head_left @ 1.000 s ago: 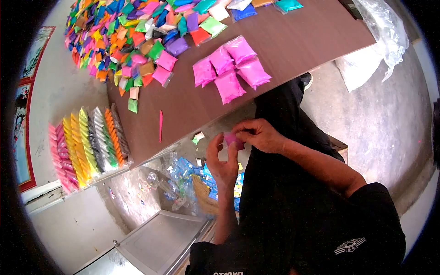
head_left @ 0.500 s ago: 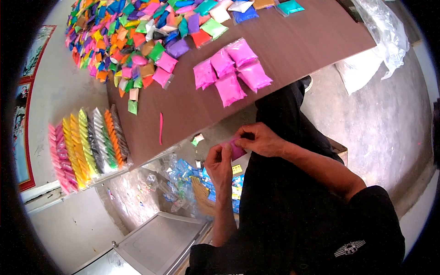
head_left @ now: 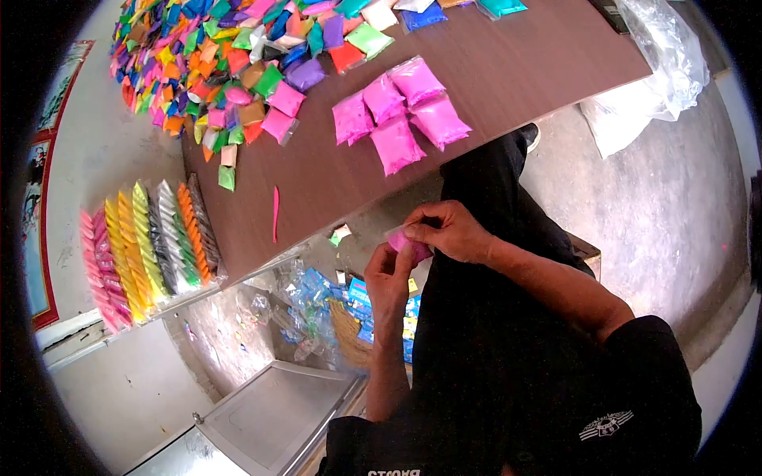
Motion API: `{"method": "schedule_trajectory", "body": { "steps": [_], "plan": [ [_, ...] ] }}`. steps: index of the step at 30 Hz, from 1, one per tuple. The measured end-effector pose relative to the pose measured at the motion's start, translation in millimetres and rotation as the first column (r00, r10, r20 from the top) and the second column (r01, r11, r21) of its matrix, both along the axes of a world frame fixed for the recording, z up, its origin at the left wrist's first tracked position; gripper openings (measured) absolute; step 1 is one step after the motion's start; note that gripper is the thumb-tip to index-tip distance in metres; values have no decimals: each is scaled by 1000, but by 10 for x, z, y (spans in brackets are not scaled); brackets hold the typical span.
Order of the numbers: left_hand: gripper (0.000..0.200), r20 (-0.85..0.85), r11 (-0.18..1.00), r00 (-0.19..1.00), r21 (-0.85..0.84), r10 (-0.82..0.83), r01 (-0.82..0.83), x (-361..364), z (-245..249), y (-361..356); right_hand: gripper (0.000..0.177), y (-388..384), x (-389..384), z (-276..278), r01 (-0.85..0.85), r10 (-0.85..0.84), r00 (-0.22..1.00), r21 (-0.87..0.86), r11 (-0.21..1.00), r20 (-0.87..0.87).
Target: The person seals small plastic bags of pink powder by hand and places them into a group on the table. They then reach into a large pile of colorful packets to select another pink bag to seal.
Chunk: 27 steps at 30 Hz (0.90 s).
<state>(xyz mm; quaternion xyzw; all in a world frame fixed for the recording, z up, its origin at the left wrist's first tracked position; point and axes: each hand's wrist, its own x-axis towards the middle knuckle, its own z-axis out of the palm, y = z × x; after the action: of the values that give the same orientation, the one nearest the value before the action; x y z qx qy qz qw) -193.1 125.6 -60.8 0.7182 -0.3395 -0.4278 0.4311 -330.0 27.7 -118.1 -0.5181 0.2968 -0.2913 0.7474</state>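
Note:
Between my two hands, over my lap and just off the table's edge, is a small clear packet of pink modelling clay. My left hand pinches its lower left side with thumb and fingers. Thumb and fingers of my right hand grip its upper right part, partly covering it. Several larger pink clay packets lie grouped on the brown table beyond my hands. A thin pink plastic stick rests to their left.
A big heap of colourful clay packets covers the far left of the table. Bagged rows of twisted coloured packs stand at its left corner. Below are blue packaging and a metal-framed panel. White plastic bags hang at right.
Both hands still hold the packet, and its angle between the fingers has changed. My left hand has shifted slightly right, and my right fingers have moved a little up. The view has tilted slightly.

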Motion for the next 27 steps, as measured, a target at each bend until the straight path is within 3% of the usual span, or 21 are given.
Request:
{"method": "schedule_trajectory", "body": {
  "steps": [9,14,24,27],
  "plan": [
    [26,19,999,1000,-31,6,-6,76,-85,41,20,-40,2,76,-82,78,996,148,986,33],
    [24,-79,999,997,31,27,-24,20,-106,29,22,-15,-4,63,-5,5,1000,-7,1000,-26],
    [22,-23,999,1000,32,8,-7,72,-50,39,18,-38,3,75,-83,81,996,109,991,23],
    [22,-37,998,998,2,55,-55,46,-47,28,15,-30,3,17,-74,74,997,-13,997,2]
  ]
}}
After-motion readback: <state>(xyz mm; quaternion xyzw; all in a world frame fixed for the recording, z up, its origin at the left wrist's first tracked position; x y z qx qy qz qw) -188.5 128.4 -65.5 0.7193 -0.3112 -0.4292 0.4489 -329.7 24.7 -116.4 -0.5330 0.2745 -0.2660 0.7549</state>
